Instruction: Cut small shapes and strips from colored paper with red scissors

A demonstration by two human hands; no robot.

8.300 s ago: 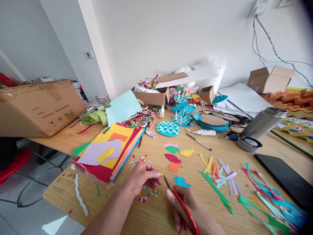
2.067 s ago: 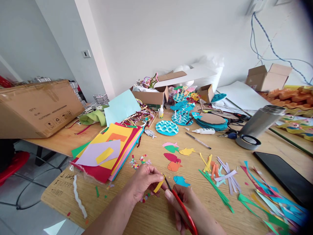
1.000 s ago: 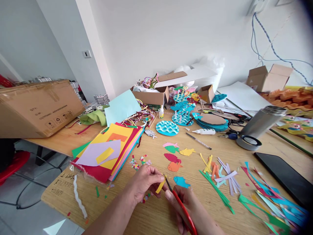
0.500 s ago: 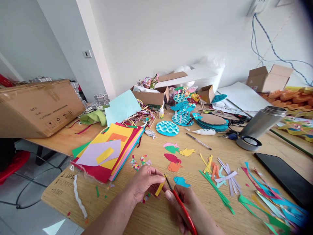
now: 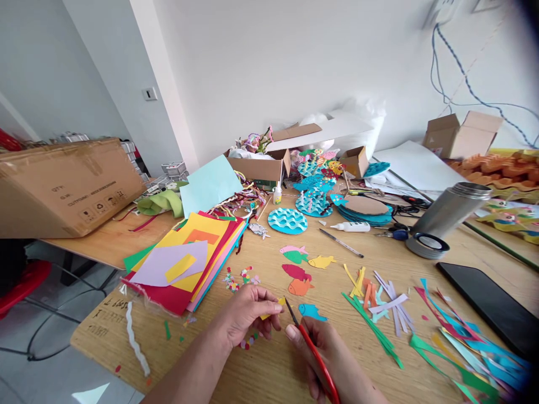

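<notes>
My left hand (image 5: 248, 314) pinches a small yellow paper strip (image 5: 281, 302) between thumb and fingers, near the table's front middle. Just to its right, my right hand (image 5: 322, 350) is wrapped round red-handled scissors (image 5: 314, 350). Their dark blades point up and left, beside the yellow paper. A blue paper fish (image 5: 311, 312) lies just beyond my right hand. Farther up are an orange fish (image 5: 300, 287), a crimson one, a green one, a pink one and a yellow fish (image 5: 321, 261). Small coloured paper dots (image 5: 248, 341) lie partly behind my left hand.
Coloured paper sheets (image 5: 185, 264) are stacked at the left. Cut strips (image 5: 393, 300) lie at the right, near a black phone (image 5: 488, 303) and a steel flask (image 5: 452, 210). Behind are a blue wavy disc (image 5: 287, 221), glue bottles, a pen and cardboard boxes.
The yellow strip has turned in my left fingers and no longer hangs down between my hands. The scissors' blades have shifted slightly and stand a little clearer of my left fingertips.
</notes>
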